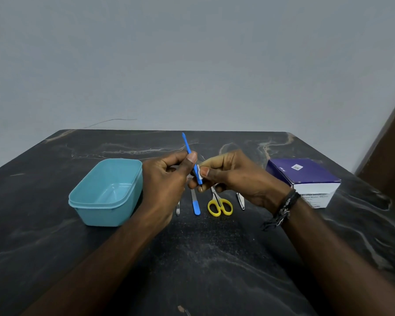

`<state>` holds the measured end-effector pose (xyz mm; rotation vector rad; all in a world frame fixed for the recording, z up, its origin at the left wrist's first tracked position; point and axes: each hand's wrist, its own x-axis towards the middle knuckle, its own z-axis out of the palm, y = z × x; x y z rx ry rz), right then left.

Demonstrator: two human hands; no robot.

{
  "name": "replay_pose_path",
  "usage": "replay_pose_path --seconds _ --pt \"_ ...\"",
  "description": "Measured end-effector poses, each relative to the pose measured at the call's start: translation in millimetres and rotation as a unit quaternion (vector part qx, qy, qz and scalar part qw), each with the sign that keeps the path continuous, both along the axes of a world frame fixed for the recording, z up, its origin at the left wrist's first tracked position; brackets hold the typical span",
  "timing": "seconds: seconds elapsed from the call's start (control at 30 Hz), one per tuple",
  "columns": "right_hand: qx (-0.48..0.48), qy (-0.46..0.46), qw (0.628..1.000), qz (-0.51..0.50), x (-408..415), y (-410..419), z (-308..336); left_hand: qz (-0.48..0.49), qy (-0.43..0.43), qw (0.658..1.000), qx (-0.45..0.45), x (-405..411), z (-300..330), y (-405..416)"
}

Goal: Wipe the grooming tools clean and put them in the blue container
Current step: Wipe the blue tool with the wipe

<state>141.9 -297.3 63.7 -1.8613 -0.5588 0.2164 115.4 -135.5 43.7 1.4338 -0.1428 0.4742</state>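
Fingers of the left hand [167, 179] curl around a thin blue grooming stick [188, 151], with the thumb pressed against its shaft, holding it nearly upright with its pointed tip leaning slightly away and to the left. Fingers of the right hand [235, 176] pinch a small white wipe [200, 173] folded around the lower part of the same stick, thumb on the near side. Both hands hover above a dark marbled table [214, 258], just right of the blue container [107, 192], which sits open with nothing visible inside. Right of the container, lying on the table partly beneath the hands, is a row of tools: closest to the container, a small metal tool [178, 209] of which only the end shows; next, a nail file with a blue handle [196, 207]; then yellow-handled scissors [220, 207]; and farthest from the container in that row, a silver nail clipper [240, 200]. Well to the right of the container, beyond the tools, stands a purple and white box [306, 179] with small print too blurred to read. A dark beaded bracelet [285, 206] circles the right wrist.
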Motion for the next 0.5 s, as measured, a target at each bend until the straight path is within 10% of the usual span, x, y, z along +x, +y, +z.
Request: replay_pose_path --seconds 0.5 --pt "0.036 -0.002 0.999 -0.004 -2.5 6.2 -1.8 -0.008 0.024 1.0 -0.016 2.3 -0.8 0.3"
